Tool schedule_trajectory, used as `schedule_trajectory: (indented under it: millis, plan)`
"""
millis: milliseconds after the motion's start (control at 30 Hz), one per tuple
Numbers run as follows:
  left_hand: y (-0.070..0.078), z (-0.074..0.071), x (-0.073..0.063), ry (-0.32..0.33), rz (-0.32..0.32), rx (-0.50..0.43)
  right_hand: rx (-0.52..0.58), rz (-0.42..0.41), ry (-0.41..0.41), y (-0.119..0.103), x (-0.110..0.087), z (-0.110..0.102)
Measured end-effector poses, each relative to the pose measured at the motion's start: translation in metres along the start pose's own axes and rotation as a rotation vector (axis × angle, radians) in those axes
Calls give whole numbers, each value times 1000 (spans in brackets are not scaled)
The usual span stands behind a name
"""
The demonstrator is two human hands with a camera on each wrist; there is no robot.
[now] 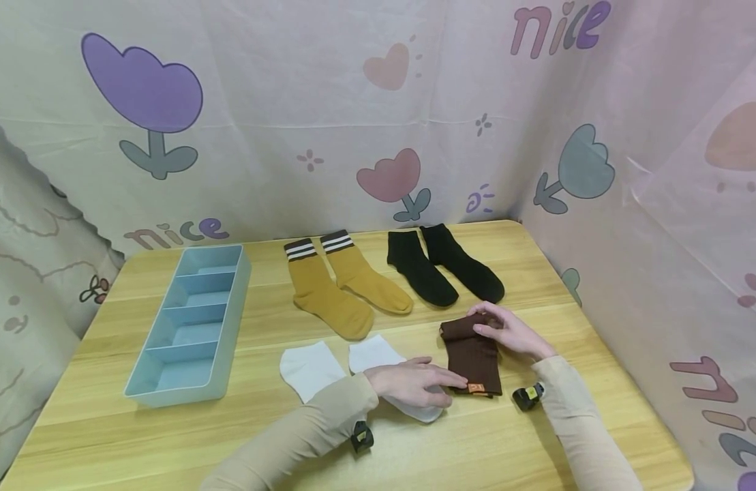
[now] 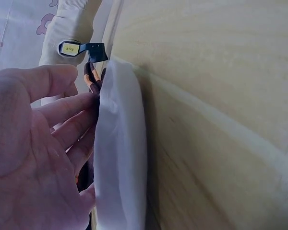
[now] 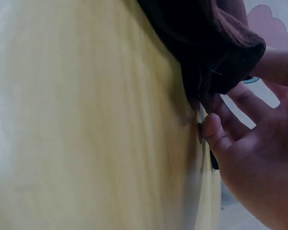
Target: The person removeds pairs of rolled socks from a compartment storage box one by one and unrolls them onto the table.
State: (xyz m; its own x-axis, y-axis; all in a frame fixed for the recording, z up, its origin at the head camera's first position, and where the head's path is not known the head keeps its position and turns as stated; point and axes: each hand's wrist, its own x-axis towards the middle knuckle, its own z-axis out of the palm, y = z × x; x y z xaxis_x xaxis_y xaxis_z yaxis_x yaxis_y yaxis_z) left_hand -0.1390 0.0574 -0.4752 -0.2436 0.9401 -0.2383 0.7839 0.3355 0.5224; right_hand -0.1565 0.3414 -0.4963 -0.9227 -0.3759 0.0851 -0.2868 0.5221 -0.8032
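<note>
A stack of brown socks (image 1: 474,361) with an orange label lies at the right, its far end folded over into a thick roll. My right hand (image 1: 511,332) holds that rolled end, thumb on the near side and fingers at the far side. With fingers extended, my left hand (image 1: 411,383) touches the socks' near end beside the label. Below the left palm lies a white sock (image 1: 373,351), partly hidden by the hand. Another white sock (image 1: 310,368) is left of it, partly covered by the sleeve. In the left wrist view, the white sock (image 2: 122,143) stands beside the fingers.
Mustard socks (image 1: 331,300) with striped cuffs and black socks (image 1: 423,273) lie flat behind the hands. A pale blue divided box (image 1: 227,354) stands at the left of the wooden table (image 1: 138,450). Patterned cloth (image 1: 279,82) hangs behind and along the sides.
</note>
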Motion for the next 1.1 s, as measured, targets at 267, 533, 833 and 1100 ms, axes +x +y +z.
schedule_trajectory:
  millis: [267, 533, 833, 1100]
  plan:
    - [0, 2, 1, -8, 3, -1, -32, -69, 28, -1, 2, 3]
    - [4, 2, -2, -19, 15, 7, -27, -105, 16, 4, 2, 3]
    - [5, 3, -3, -17, 21, 3, 34, -103, -28, 1, 4, 3]
    - [5, 4, -3, -25, 31, -15, -25, -29, -11, 0, 5, 3]
